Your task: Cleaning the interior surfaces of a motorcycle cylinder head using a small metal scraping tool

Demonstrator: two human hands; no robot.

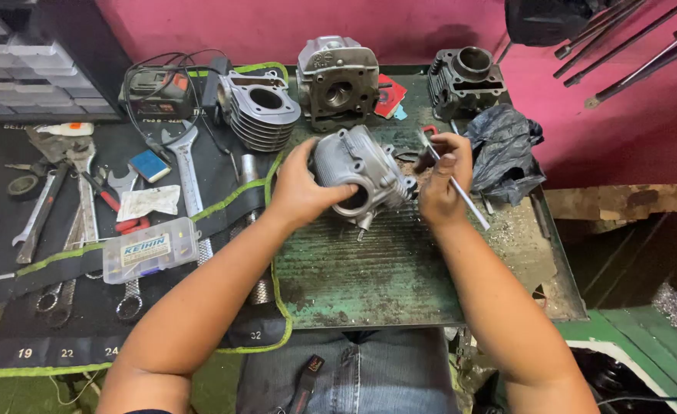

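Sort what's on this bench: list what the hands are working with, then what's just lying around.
In hand:
- grey cylinder head, gripped by the left hand
- thin metal rod, held in the right hand

Lying about:
- finned cylinder
- second cylinder head
- dark cylinder block
- black plastic bag
- wrenches on the tool roll
- clear parts box

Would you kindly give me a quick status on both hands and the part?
Left hand grips grey cylinder head over green bench. Right hand holds thin metal rod at it. Black bag lies beside.
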